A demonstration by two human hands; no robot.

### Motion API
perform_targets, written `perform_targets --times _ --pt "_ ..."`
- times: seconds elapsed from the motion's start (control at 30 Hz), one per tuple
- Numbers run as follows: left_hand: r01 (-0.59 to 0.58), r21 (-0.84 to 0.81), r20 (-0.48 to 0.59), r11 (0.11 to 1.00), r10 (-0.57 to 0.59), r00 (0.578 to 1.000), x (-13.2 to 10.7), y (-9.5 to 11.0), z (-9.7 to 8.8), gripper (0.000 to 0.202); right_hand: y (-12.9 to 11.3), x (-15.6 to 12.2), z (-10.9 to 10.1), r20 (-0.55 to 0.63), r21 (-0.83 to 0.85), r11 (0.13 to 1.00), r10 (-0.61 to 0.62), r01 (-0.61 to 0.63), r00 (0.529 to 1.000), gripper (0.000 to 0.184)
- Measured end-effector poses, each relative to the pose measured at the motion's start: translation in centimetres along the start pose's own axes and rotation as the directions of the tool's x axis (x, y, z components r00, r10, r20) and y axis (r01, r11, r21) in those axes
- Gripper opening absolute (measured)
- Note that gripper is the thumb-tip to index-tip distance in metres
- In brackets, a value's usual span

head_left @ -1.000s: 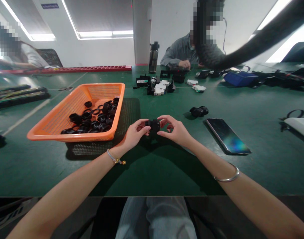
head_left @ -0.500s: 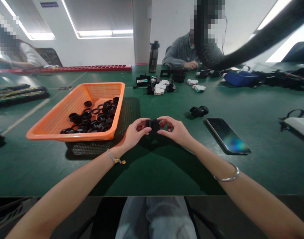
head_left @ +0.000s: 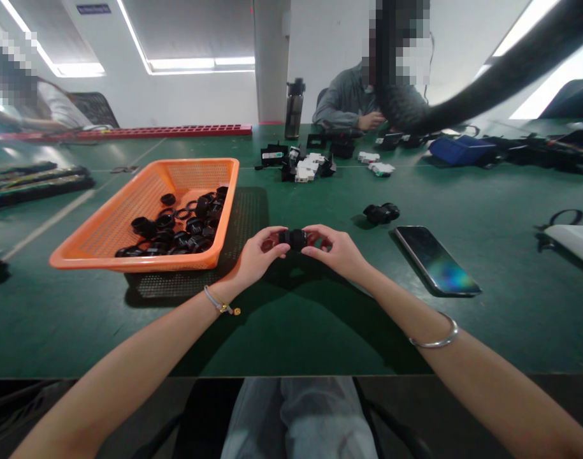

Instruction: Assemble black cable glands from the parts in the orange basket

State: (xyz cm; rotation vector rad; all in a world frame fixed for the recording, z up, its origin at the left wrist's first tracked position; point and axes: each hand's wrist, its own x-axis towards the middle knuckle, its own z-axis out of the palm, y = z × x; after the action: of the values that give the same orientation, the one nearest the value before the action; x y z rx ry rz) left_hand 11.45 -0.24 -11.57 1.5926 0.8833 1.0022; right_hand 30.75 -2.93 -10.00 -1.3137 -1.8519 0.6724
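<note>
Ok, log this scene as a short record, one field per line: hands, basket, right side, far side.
left hand: thumb and fingers on the left end of a black fitting
right hand: thumb and fingers at the fitting's right end
basket: orange basket, left of the hands, holding loose black parts
right side: phone lying flat; another black piece beyond it
far side: dark bottle upright; pile of white and black parts; co-worker's hand
</note>
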Motion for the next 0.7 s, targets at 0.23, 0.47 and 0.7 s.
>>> perform_targets --times 0.23,0.47,0.7 --pt "0.025 -0.026 -0.027 0.999 -0.026 0.999 0.12 -0.03 0.09 0.040 0.49 -0.24 -0.01 -0.065 -0.030 0.991 -0.133 0.131 0.989 0.050" --pt "0.045 -0.037 -0.006 0.998 -0.045 0.999 0.04 0.10 0.18 0.041 0.69 -0.25 0.11 -0.081 -0.054 0.972 -0.231 0.227 0.970 0.038" --pt "0.015 -0.025 0.006 1.000 -0.015 1.000 0.07 -0.09 0.06 0.041 0.60 -0.21 0.08 -0.068 -0.053 0.980 -0.195 0.192 0.978 0.036"
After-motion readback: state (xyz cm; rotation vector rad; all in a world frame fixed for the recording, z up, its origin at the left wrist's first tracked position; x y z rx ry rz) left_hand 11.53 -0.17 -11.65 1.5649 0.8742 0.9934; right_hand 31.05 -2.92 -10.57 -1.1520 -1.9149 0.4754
